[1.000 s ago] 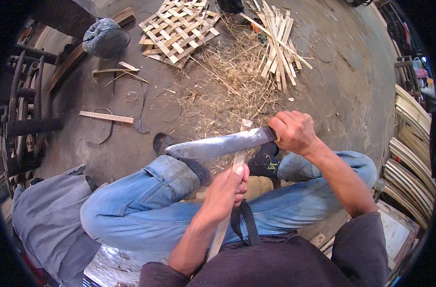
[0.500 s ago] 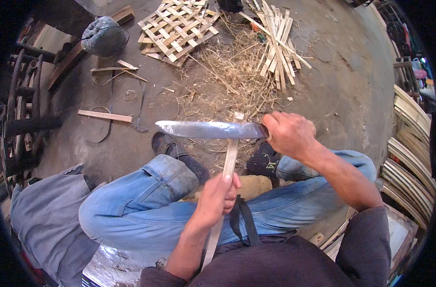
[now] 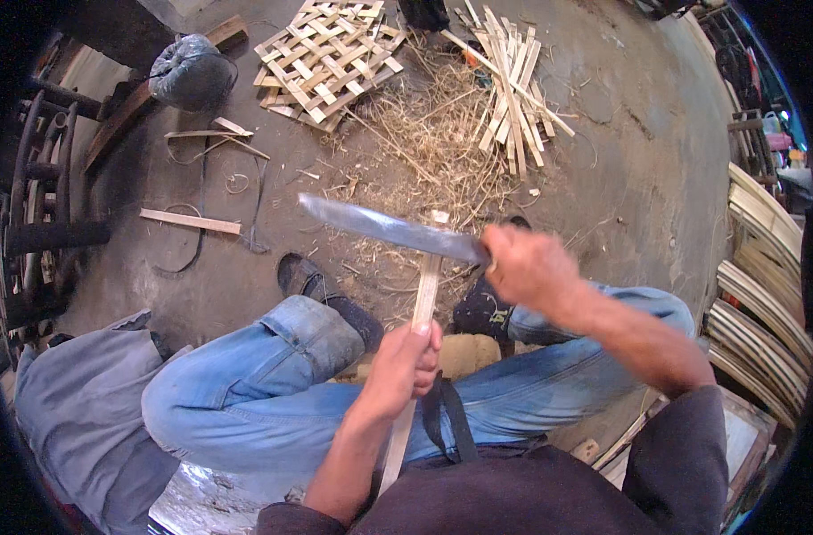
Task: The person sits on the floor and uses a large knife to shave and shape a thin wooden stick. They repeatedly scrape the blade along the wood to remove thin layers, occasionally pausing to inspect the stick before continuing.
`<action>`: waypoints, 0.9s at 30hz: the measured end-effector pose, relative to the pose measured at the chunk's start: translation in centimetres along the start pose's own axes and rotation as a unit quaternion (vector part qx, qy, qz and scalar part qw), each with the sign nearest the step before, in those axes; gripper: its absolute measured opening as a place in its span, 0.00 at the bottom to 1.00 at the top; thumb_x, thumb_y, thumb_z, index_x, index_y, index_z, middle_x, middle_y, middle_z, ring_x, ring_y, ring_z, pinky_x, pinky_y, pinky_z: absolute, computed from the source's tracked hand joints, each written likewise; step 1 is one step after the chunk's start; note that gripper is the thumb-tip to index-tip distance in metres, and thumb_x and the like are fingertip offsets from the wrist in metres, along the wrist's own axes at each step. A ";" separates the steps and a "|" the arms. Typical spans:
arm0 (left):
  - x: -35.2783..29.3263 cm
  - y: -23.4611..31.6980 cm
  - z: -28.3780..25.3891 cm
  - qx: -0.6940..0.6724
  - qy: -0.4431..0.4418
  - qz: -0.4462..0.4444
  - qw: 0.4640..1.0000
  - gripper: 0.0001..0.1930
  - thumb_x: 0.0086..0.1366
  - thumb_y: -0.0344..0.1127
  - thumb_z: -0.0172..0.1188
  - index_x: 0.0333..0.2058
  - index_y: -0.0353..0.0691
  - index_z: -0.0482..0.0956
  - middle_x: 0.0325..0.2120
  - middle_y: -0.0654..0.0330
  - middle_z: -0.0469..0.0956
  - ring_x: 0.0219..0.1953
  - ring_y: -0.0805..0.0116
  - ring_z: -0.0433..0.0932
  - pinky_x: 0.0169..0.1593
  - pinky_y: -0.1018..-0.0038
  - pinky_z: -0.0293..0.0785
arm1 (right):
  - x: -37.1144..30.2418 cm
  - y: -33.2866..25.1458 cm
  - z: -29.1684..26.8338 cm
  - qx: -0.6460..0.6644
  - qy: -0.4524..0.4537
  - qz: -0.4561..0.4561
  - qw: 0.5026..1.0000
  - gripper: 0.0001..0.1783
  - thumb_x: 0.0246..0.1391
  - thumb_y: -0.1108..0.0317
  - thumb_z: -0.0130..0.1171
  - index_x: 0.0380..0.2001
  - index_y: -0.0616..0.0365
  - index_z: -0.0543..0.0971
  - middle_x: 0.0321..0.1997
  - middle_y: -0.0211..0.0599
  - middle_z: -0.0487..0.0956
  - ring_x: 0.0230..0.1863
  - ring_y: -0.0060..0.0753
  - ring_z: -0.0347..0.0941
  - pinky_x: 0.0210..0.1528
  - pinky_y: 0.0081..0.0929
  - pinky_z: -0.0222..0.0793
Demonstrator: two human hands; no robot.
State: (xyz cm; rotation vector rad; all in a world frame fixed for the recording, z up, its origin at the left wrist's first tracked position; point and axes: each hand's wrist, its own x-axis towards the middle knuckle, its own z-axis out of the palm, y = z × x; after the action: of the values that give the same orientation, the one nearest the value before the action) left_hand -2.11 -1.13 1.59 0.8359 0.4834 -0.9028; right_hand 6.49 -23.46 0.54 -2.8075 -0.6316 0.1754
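Bamboo strip (image 3: 423,299): my left hand (image 3: 405,364) grips it upright; right hand (image 3: 529,265) clamps the machete (image 3: 390,229). I'd centre the blade on its far end.

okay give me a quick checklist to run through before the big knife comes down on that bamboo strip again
1. Left hand grips the bamboo strip firmly: ok, fingers wrapped round it.
2. Left hand well below the strip's top end: ok, though not by much.
3. Right hand has a full grip on the knife: ok, fist shut round the handle.
4. Blade lined up with the strip: cannot tell; it lies across, just above the top end.
5. Knees and shoes out of the blade's path: not ok, both legs sit close under it.
6. Strip's lower end braced: cannot tell, hidden against the body.
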 end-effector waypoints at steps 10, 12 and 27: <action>0.1 -0.3 -0.2 -0.002 0.004 -0.041 0.999 0.15 0.72 0.49 0.45 0.31 0.47 0.66 0.16 0.77 0.52 0.14 0.87 0.50 0.16 0.84 0.44 | -0.2 0.6 -0.5 -0.064 -0.013 -0.129 0.990 0.05 0.47 0.68 0.56 0.26 0.56 0.71 0.22 0.43 0.76 0.24 0.45 0.78 0.25 0.42 0.75; 1.1 0.1 0.6 -0.017 0.003 -0.026 1.000 0.15 0.72 0.50 0.45 0.30 0.47 0.65 0.16 0.77 0.52 0.14 0.87 0.50 0.16 0.84 0.44 | 1.2 2.0 0.0 -0.079 0.021 -0.059 0.995 0.05 0.46 0.68 0.56 0.25 0.56 0.71 0.22 0.40 0.76 0.25 0.42 0.79 0.23 0.40 0.74; 1.2 -0.6 -0.4 -0.025 -0.046 -0.038 0.998 0.15 0.73 0.49 0.45 0.29 0.47 0.65 0.16 0.77 0.54 0.14 0.87 0.49 0.16 0.84 0.43 | 0.5 4.1 -2.2 0.007 0.009 0.096 0.995 0.06 0.48 0.72 0.54 0.32 0.60 0.72 0.28 0.52 0.78 0.30 0.57 0.78 0.31 0.49 0.74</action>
State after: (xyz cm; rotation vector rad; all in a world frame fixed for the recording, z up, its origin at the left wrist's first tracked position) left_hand -1.96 -1.63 0.32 0.7321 0.4585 -0.9917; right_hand 8.94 -27.36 1.46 -2.8497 -0.3541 0.1900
